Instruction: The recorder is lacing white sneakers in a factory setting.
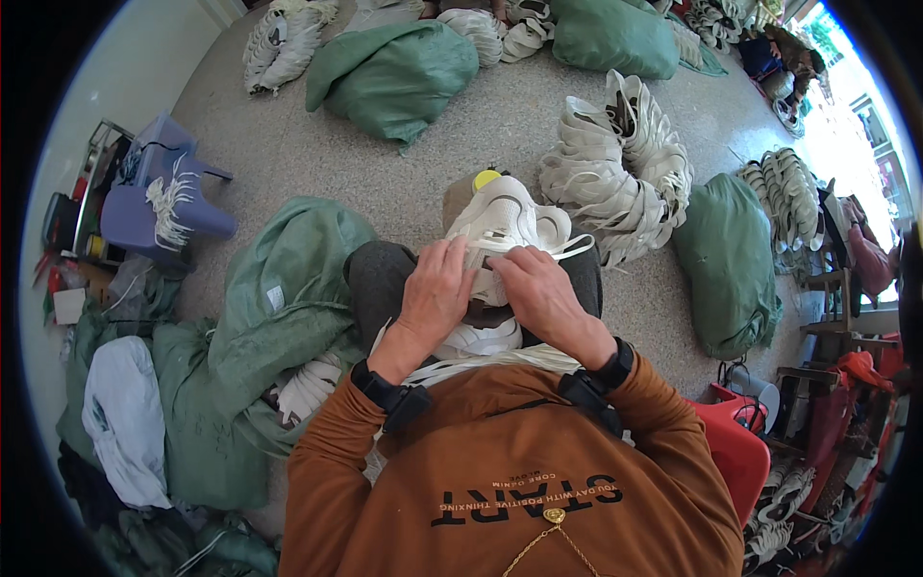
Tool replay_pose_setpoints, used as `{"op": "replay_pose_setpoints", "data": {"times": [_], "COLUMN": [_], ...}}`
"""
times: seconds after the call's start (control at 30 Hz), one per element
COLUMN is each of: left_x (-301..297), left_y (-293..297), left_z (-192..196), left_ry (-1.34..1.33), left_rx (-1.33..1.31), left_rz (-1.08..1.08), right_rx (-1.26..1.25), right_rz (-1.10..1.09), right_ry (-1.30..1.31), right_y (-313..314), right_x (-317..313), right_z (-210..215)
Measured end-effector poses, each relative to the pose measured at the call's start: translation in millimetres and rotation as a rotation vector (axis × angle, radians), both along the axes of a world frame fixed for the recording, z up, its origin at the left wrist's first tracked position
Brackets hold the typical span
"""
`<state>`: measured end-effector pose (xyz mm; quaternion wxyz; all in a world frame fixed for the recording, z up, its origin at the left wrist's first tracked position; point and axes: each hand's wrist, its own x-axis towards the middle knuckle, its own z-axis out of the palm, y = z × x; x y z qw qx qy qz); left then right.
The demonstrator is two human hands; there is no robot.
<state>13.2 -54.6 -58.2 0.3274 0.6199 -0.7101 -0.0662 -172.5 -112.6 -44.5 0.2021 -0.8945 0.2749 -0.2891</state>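
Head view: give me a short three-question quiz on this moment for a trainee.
1. True or false: both the left hand and the right hand are on the white shoe in the person's lap.
2. What lies on the purple plastic stool at the left? A) a red cup B) a bunch of white laces C) a green sack
3. Fill in: the stacked white shoe uppers on the floor lie just left of a ____ sack.

Key
1. True; the fingers work at the white lace on it.
2. B
3. green
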Motion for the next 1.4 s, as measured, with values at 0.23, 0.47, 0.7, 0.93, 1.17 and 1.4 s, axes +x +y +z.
{"op": "replay_pose_setpoints", "data": {"times": [0.23, 0.47, 0.7, 0.93, 1.17, 1.4], "left_x": [-1, 8, 6, 4, 7, 20], "left_y": [-7, -11, -7, 1, -6, -30], "left_z": [-20, -20, -3, -15, -13, 6], "left_ry": [-0.110, 0.316, 0.637, 0.631, 0.584, 0.350], "left_rx": [-0.074, 0.034, 0.210, 0.143, 0.157, 0.238], "left_rz": [0.011, 0.037, 0.121, 0.106, 0.027, -0.266], "right_rx": [-0.125, -0.134, -0.231, 0.463, 0.250, 0.250], "right_rz": [-0.021, -0.072, 0.010, -0.434, -0.991, -0.472], "right_ry": [0.235, 0.343, 0.285, 0.089, 0.607, 0.073], "right_y": [-2, -7, -12, 3, 37, 8], "right_x": [16, 36, 34, -117, -313, -146], "right_z": [-5, -7, 1, 5, -107, -57]}}
